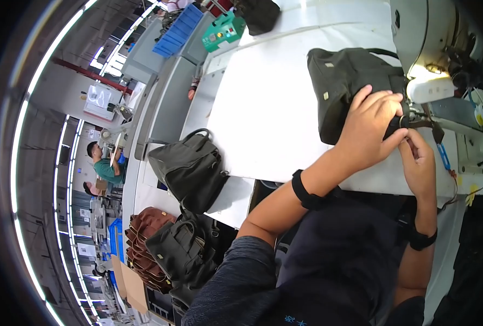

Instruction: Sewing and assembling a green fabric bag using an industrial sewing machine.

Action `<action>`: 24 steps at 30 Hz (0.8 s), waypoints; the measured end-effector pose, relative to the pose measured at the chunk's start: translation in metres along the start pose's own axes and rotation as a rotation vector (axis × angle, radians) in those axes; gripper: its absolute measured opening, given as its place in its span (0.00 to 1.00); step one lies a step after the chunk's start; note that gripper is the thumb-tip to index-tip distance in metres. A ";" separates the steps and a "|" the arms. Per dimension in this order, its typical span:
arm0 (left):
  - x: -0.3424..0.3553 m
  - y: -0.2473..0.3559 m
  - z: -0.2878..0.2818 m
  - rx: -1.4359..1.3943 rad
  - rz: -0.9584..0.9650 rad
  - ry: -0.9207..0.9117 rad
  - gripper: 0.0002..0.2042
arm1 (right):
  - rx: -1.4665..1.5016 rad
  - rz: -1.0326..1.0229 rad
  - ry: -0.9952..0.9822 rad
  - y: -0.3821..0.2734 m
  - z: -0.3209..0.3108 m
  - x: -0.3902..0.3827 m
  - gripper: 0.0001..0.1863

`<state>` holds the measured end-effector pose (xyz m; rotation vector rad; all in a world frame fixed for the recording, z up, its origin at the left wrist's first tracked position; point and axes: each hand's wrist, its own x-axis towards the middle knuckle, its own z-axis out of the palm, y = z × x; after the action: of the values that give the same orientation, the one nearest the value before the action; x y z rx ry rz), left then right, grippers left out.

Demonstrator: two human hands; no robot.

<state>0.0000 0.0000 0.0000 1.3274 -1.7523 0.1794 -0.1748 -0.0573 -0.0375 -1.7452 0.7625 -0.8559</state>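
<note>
A dark olive-green bag (342,73) lies on the white table, its right end at the needle area of a sewing machine (434,32). Over that end, my left hand (373,122) is closed with fingers curled on the bag. My right hand (419,165) is just right of it, thumb and fingertips pinched together at the bag's near edge, below the machine's lit head. What the right fingertips pinch is too small and partly hidden to name. A dark strap end (438,132) lies beside the right hand.
A second green bag (190,171) stands on the white table (263,108) at left. Below it are another dark bag (179,250) and a stack of brown bags (149,223). A green box (222,32) and blue crate (177,31) stand far back. A co-worker (108,163) sits far left.
</note>
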 end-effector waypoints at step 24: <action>0.007 0.029 -0.008 0.090 -0.162 0.064 0.17 | 0.195 -0.071 0.288 -0.013 0.034 -0.024 0.11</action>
<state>-0.0200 0.0119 0.0208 1.5055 -1.5911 0.2094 -0.1584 -0.0166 -0.0387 -1.5008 0.7786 -1.2068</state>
